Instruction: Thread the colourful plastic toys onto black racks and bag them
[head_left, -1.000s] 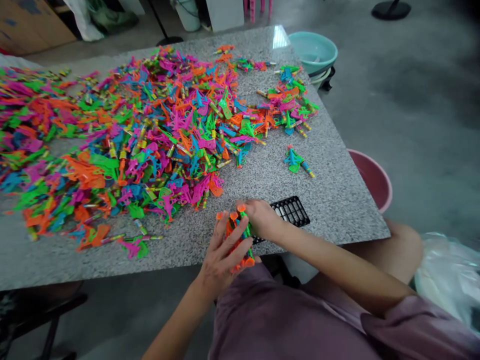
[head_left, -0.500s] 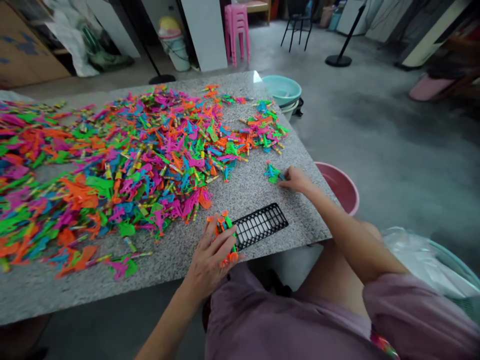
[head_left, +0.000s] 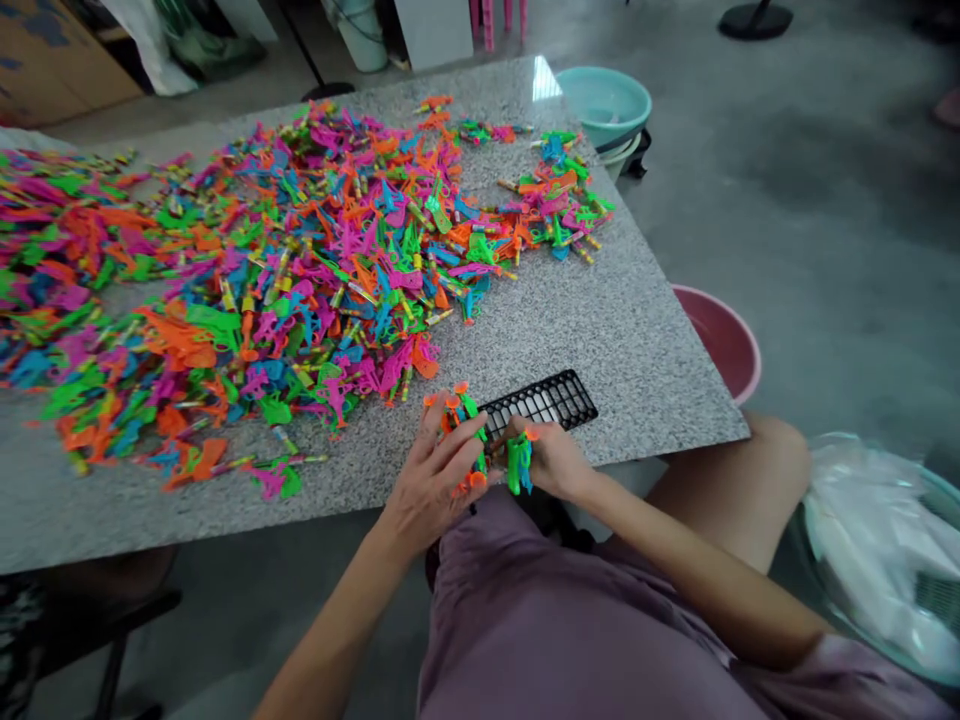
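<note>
Small plastic toy guns in green and blue (head_left: 517,462) are pinched in my right hand (head_left: 561,458), just above the table's near edge. My left hand (head_left: 433,478) lies with its fingers over several upright toy guns (head_left: 469,408), orange, green and blue with round orange tips, gripping them at the left end of a black lattice rack (head_left: 574,390). White shows through the rack's openings. Both hands are close together, and my right hand covers part of the rack's near side. A large mixed pile of similar toy guns (head_left: 352,235) spreads across the table to the left.
The speckled stone table (head_left: 630,350) has its right edge beside a pink basin (head_left: 724,345). Beyond the far corner stands a light blue basin (head_left: 607,105). At lower right is a tub holding clear plastic bags (head_left: 862,540). A smaller heap of toy guns (head_left: 559,195) lies toward the back right.
My right hand has picked up the green and blue toy guns from the table's right side and brought them left, beside my left hand. My left hand keeps its grip. The view has tilted down.
</note>
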